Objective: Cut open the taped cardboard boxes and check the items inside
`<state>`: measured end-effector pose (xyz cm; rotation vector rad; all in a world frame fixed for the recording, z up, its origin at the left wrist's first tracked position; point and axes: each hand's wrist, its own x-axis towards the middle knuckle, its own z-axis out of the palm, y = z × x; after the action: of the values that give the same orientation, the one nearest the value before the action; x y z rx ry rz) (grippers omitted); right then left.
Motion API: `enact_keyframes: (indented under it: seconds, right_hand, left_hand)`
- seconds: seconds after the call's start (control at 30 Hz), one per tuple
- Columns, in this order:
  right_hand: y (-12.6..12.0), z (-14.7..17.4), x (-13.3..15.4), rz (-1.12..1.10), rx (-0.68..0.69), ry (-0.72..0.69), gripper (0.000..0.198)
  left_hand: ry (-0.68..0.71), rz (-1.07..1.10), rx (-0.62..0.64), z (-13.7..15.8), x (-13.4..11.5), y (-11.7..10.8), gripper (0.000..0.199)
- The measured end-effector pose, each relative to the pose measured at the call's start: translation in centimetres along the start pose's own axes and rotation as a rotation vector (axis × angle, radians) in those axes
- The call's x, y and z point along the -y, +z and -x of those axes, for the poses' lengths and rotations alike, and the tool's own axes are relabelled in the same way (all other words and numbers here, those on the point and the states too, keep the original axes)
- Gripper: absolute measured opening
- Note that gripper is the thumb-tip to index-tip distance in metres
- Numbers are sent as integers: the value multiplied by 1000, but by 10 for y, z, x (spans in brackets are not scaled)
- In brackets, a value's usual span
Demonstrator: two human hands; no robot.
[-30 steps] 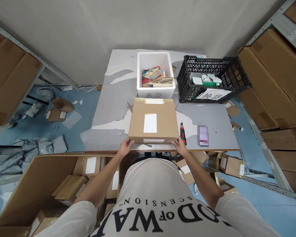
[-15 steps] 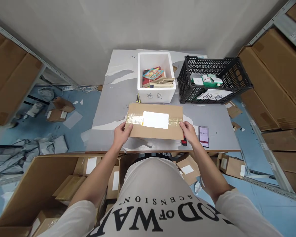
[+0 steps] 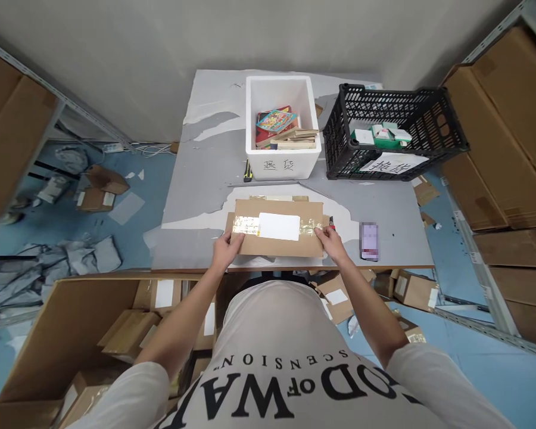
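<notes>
A flat brown cardboard box point(image 3: 279, 247) with a white label and shiny tape lies near the front edge of the grey table point(image 3: 196, 167). My left hand point(image 3: 227, 249) grips its left end, thumb on top. At the opposite end my right hand point(image 3: 331, 243) has hold of it the same way. Taped cardboard edges show behind and beside the box. Just past my right fingers, a small part of a red and black tool point(image 3: 332, 222) is visible, the rest hidden. A phone point(image 3: 368, 241) lies to the right of my right hand.
Behind the box stand a white foam box point(image 3: 286, 167) with several books and a black crate point(image 3: 395, 164) holding green-and-white packs. A yellow-black cutter point(image 3: 248, 171) lies by the foam box. A large carton point(image 3: 71, 310) full of parcels is at lower left.
Both hands have brought the cardboard box slightly lower and nearer to me. Cardboard edges now show behind it. The camera view has shifted a little.
</notes>
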<state>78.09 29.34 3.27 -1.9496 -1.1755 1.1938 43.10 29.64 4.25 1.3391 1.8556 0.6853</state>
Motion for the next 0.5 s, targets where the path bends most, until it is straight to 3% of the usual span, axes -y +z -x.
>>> enact_keyframes:
  seconds: [0.13, 0.2, 0.3, 0.4, 0.5]
  right_hand:
    - [-9, -14, -10, -137, 64, -3, 52]
    - [-17, -21, -24, -139, -42, 7, 51]
    - [-23, -28, -54, 139, -278, 73, 44]
    - [-18, -33, -78, 368, -252, 126, 49]
    - [-16, -34, -82, 379, -201, 103, 52]
  left_hand:
    - [-93, 10, -67, -11, -4, 4, 52]
    - [-115, 9, -64, -13, -6, 5, 53]
    - [-118, -6, -89, -9, -10, 8, 54]
    - [44, -56, -278, -1, -16, 16, 54]
    - [277, -213, -387, 5, -21, 25, 28]
